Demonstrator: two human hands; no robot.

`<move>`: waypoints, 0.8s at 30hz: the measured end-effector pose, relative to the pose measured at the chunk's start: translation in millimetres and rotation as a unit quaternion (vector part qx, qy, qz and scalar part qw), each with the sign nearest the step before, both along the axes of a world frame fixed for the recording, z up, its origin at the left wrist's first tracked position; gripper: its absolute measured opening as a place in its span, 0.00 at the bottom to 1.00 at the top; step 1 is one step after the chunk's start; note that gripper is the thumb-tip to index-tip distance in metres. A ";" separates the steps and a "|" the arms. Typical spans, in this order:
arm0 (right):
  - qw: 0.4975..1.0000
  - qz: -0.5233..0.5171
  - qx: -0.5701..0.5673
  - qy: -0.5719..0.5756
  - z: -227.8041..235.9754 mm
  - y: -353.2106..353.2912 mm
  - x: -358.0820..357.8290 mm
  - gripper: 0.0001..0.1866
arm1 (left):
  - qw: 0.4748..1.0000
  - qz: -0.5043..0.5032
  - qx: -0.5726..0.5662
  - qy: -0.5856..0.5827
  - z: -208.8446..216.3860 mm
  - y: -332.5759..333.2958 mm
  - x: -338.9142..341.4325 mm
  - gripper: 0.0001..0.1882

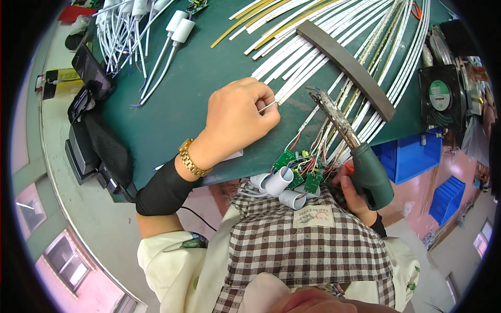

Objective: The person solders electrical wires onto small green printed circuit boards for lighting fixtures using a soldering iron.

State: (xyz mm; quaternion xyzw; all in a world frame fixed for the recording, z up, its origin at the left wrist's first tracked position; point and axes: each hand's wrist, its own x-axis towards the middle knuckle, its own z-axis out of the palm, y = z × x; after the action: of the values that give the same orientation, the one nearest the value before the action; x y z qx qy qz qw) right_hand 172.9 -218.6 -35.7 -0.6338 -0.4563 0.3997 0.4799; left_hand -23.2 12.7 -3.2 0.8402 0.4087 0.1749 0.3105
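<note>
My left hand, with a gold watch at the wrist, is closed in a pinch over the table. A thin pale wire shows between its thumb and finger, beside the ends of several narrow white strips. In my right hand is a soldering iron with a green handle; its worn metal barrel slants up and left, the tip over the strips. Between the hands, green circuit boards with coloured wires and white plastic caps cluster at the table's near edge.
A dark curved bar lies across the strips on the green table. White caps with cables lie at the far left. A phone on a stand is left, a black fan right. Blue bins stand beyond the right edge.
</note>
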 end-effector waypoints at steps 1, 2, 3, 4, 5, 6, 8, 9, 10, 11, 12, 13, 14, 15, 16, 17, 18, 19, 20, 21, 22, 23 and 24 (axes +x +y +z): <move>1.000 -0.001 0.000 -0.001 0.3 -1.5 1.3 0.12 | 1.000 -0.005 0.004 0.002 0.3 0.3 -0.2 0.02; 1.000 0.024 -0.011 -0.013 0.3 -3.4 2.6 0.14 | 1.000 -0.005 0.004 0.002 -0.4 0.8 -0.4 0.02; 0.998 0.050 -0.022 -0.026 0.1 -4.6 2.9 0.16 | 1.000 -0.014 0.010 -0.005 -2.0 1.2 -1.0 0.03; 0.998 0.050 -0.022 -0.025 0.3 -4.5 1.8 0.16 | 1.000 -0.024 0.016 -0.013 -2.8 1.3 -1.5 0.04; 0.999 0.039 -0.012 -0.016 0.5 -3.8 -0.2 0.16 | 1.000 -0.024 0.016 -0.012 -2.0 1.1 -1.8 0.04; 1.000 0.029 -0.003 -0.007 0.5 -3.3 -1.1 0.16 | 1.000 -0.014 -0.006 -0.028 -1.2 0.7 -1.9 0.03; 0.999 0.032 -0.013 -0.005 1.7 -2.9 -0.9 0.16 | 0.999 -0.003 -0.028 -0.043 -1.7 0.3 -2.5 0.02; 0.999 0.035 -0.023 -0.004 2.2 -3.0 -0.8 0.16 | 0.997 -0.004 -0.037 -0.062 -2.6 0.8 -3.2 0.02; 0.999 0.035 -0.024 -0.004 2.0 -3.5 -0.7 0.16 | 0.996 -0.004 -0.047 -0.082 -3.3 1.3 -3.8 0.03; 0.999 0.032 -0.019 -0.014 1.4 -4.3 -0.7 0.17 | 0.996 -0.004 -0.047 -0.082 -3.7 2.0 -4.3 0.03; 0.999 0.029 -0.013 -0.024 0.6 -4.8 -0.7 0.17 | 0.996 -0.013 -0.043 -0.074 -3.9 2.9 -5.2 0.03; 0.999 0.030 -0.014 -0.024 -2.6 -6.6 0.9 0.17 | 0.997 -0.022 -0.039 -0.067 -3.9 3.4 -6.0 0.03; 0.998 0.046 -0.010 -0.053 -7.7 -9.5 3.7 0.18 | 0.997 -0.022 -0.040 -0.066 -3.9 3.5 -6.6 0.03; 0.995 0.060 -0.004 -0.082 -11.5 -11.6 5.1 0.18 | 0.997 -0.030 -0.033 -0.059 -3.8 3.7 -6.2 0.03; 0.995 0.060 -0.005 -0.081 -12.6 -12.3 3.0 0.18 | 0.998 -0.038 -0.027 -0.051 -3.7 3.8 -5.7 0.03; 0.998 0.020 -0.018 0.058 -12.8 -12.9 -0.7 0.19 | 0.998 -0.039 -0.027 -0.050 -3.5 3.9 -5.1 0.03; 0.980 -0.019 -0.031 0.195 -13.4 -13.6 -3.0 0.19 | 0.998 -0.040 -0.023 -0.040 -3.3 4.1 -4.5 0.03; 0.980 -0.020 -0.031 0.195 -16.0 -15.4 -3.5 0.19 | 0.999 -0.041 -0.019 -0.030 -2.9 4.4 -4.0 0.03; 0.994 -0.036 -0.024 0.104 -19.3 -17.5 -3.9 0.16 | 0.999 -0.042 -0.019 -0.030 -2.5 4.5 -3.5 0.03; 0.998 -0.051 -0.018 0.013 -18.5 -14.9 -5.3 0.14 | 0.999 -0.040 -0.018 -0.026 -2.3 4.4 -3.6 0.03; 0.998 -0.051 -0.018 0.014 -14.2 -10.7 -3.0 0.14 | 0.999 -0.039 -0.017 -0.022 -1.9 4.3 -3.7 0.03; 0.999 0.018 -0.011 -0.041 -6.9 -3.9 1.8 0.14 | 0.999 -0.039 -0.017 -0.021 -1.4 4.1 -3.8 0.03; 0.992 0.085 -0.004 -0.095 -1.7 0.8 3.5 0.15 | 0.999 -0.034 -0.019 -0.018 -0.9 3.9 -3.0 0.03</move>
State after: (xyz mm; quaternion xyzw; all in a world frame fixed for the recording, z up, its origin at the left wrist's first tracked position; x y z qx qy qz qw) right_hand 176.4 -217.8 -37.4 -0.6299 -0.5504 0.3783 0.3963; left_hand -26.2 16.6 -4.1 0.8445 0.3773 0.1717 0.3392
